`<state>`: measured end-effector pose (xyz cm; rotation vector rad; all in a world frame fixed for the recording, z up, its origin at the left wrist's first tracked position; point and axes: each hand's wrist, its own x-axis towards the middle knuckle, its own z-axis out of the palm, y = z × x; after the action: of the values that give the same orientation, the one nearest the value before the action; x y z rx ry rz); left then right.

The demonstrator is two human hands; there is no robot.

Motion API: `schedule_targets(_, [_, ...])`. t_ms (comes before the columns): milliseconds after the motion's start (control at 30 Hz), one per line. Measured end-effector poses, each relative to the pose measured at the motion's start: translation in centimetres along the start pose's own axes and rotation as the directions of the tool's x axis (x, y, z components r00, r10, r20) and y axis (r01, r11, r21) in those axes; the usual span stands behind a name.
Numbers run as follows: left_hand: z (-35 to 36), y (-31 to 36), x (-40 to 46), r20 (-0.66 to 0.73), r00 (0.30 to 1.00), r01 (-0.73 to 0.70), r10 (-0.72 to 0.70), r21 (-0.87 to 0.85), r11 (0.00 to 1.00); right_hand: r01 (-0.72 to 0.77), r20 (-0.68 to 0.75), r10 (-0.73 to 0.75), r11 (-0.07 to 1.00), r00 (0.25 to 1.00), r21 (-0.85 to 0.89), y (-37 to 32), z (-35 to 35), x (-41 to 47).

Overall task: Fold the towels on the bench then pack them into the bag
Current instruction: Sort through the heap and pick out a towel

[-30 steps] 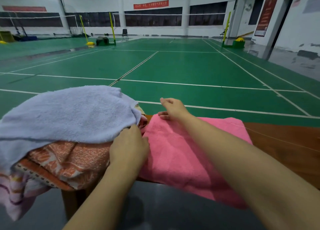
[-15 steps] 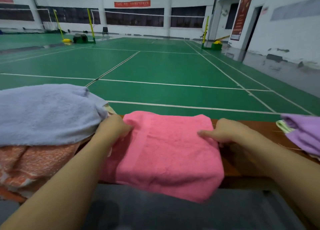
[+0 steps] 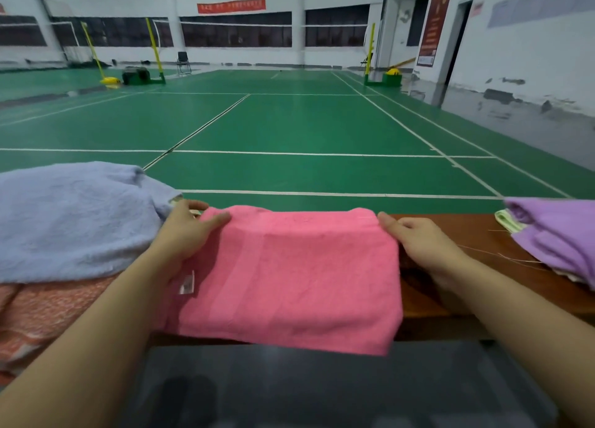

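— What's on the bench?

— A pink towel (image 3: 289,276), folded into a rectangle, lies across the brown wooden bench (image 3: 450,234), its near edge hanging just over the front. A small label shows at its left edge.

— And the hands?

— The left hand (image 3: 185,234) rests on the towel's far left corner, fingers laid out fairly straight over the cloth. The right hand (image 3: 421,244) is at the far right corner, fingers curled at the edge; it looks like a pinch on the cloth, though the fingertips are partly hidden.

— Other towels?

— To the left, a pale blue towel (image 3: 74,221) lies heaped on an orange patterned one (image 3: 48,311), both unfolded, the blue one just beside the left hand. At the right end of the bench sits a purple towel (image 3: 560,234) over something pale green (image 3: 505,218), well apart from the pink one. Loose threads trail on the wood near it.

— The bag?

— I cannot tell. A dark blurred surface (image 3: 322,385) fills the foreground below the bench.

— Beyond the bench?

— A green badminton court (image 3: 289,122) with white lines, yellow net posts (image 3: 154,51), and a red banner (image 3: 231,5) on the far wall.
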<state>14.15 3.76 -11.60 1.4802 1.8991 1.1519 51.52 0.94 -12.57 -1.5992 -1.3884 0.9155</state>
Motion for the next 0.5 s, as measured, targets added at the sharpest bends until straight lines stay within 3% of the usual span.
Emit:
schedule_targets(67, [0.1, 0.3, 0.0, -0.021, 1.0, 0.019, -0.023, -0.198, 0.98, -0.01, -0.059, 0.02, 0.986, 0.998, 0.163, 0.3, -0.1, 0.2])
schedule_targets(200, [0.4, 1.2, -0.4, 0.009, 0.999, 0.034, -0.034, -0.508, 0.861, 0.007, -0.18, 0.049, 0.955, 0.982, 0.297, 0.0, 0.1, 0.6])
schedule_targets(500, [0.4, 2.1, -1.1, -0.172, 0.98, -0.173, 0.1, -0.492, 0.853, 0.225, -0.388, -0.115, 0.942, 0.914, 0.251, -1.5, -1.0, 0.0])
